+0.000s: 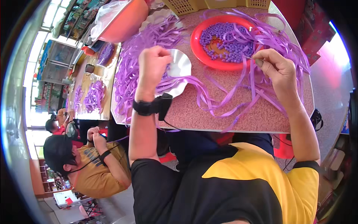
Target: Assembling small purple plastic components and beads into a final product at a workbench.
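Note:
My left hand (pixel 153 65) is raised over the white scalloped plate (pixel 181 69), its fingers closed and slightly blurred; whatever they hold, if anything, is hidden. By the near right rim of the red plate (pixel 199 56), the thumb and fingers of my right hand (pixel 276 69) are pinched together on a purple ribbon (pixel 252 80) that hangs from the fingertips. A thin pale tip shows beside them, too small to name. Small purple beads (pixel 235 54) lie in the red plate. More ribbons trail across the pinkish table (pixel 186 112) between my hands.
A big heap of purple ribbons (pixel 128 71) covers the table's left side. Behind it stands a red basin (pixel 125 22) with clear plastic; yellow crates (pixel 220 4) line the far edge. At left, another person (pixel 99 168) sits by a second table (pixel 106 86) with more ribbons.

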Tool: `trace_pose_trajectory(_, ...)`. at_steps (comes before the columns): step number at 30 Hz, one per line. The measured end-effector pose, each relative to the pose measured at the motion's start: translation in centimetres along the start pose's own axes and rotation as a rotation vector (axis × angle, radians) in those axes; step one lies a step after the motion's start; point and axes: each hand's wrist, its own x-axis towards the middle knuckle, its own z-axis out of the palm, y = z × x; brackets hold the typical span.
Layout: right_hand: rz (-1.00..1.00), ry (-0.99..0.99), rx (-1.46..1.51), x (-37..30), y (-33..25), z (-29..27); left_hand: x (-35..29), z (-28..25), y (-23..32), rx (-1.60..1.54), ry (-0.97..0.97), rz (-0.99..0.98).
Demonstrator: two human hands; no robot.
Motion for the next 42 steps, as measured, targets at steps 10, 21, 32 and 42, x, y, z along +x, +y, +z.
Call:
trace_pose_trajectory(10, -0.008, -0.062, 0.007, -0.4, 0.4, -0.3, 0.0, 1.5, -4.8, 0.199, -0.05, -0.033)
trace_pose_trajectory(21, -0.054, -0.088, -0.014, -0.4, -0.2, -0.4, 1.1, 2.8, -5.1, 0.348, -0.069, 0.012)
trace_pose_trajectory(32, -0.124, -0.062, -0.016, -0.4, -0.3, -0.6, 0.7, 2.3, -4.5, 0.301, -0.081, -0.061)
trace_pose_trajectory(42, -0.089, -0.079, -0.013, -0.5, -0.4, -0.7, 0.5, 2.3, -5.1, 0.285, -0.103, -0.048)
